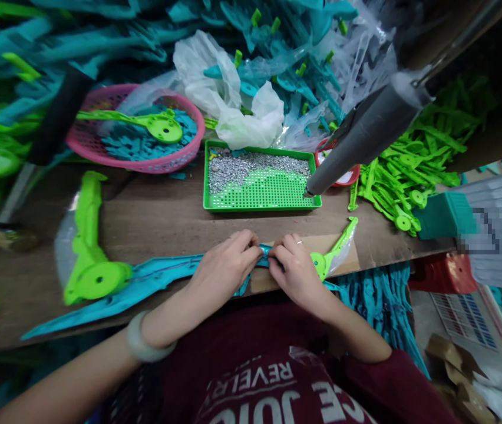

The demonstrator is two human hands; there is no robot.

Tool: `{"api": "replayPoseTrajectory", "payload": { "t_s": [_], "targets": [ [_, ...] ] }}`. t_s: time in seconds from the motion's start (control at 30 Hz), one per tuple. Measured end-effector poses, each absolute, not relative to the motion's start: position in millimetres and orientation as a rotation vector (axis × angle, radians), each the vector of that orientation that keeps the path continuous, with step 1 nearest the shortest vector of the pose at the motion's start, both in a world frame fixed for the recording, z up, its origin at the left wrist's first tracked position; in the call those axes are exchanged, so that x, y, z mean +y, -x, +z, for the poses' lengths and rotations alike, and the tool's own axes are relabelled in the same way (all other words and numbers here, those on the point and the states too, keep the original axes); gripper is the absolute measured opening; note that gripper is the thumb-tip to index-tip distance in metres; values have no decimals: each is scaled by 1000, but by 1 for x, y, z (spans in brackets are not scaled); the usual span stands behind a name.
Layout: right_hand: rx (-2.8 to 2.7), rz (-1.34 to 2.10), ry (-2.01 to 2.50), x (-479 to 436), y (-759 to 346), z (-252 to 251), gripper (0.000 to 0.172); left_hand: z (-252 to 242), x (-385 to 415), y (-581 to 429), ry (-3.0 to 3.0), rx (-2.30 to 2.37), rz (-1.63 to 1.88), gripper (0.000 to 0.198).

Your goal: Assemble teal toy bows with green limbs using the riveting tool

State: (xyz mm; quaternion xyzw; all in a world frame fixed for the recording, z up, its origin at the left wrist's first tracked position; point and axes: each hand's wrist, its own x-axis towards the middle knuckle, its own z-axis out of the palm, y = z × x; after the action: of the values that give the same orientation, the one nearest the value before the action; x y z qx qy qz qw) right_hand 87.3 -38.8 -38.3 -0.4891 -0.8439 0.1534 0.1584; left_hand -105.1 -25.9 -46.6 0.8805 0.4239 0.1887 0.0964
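A long blue plastic toy part [158, 280], with a pointed end at the left, lies along the front edge of the bench. Lime-green round-based pieces with translucent blades sit at both sides of it: a larger piece [101, 280] at left and a smaller piece [320, 265] at right. My left hand [224, 265] is closed on the blue part near its middle, fingertips pinched. Close beside it, my right hand [297, 268] also pinches the blue part. Anything small between the fingertips is hidden. Cardboard [348, 253] lies under the right end.
A green tray [220, 205] of small metal screws stands ahead, with a grey electric screwdriver [361, 129] hanging over its right corner. Left of it is a pink basket [131, 166] of blue pieces. Green parts [401, 176] pile up at right; a black-handled tool [59, 118] is at left.
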Motion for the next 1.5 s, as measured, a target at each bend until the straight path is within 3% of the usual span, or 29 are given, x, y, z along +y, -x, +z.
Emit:
{"api": "replayPoseTrajectory", "payload": {
  "t_s": [0.43,1.03,1.5],
  "targets": [
    [-2334,516,1521,-38,-78,-36,18,-49,-20,100,-2428,1289,454,16],
    [-2290,870,1481,-25,-88,-21,16,-36,-10,103,-2411,1170,258,18],
    [-2339,525,1490,-39,-85,-36,15,-38,-10,102,-2396,1174,264,23]
  ]
}}
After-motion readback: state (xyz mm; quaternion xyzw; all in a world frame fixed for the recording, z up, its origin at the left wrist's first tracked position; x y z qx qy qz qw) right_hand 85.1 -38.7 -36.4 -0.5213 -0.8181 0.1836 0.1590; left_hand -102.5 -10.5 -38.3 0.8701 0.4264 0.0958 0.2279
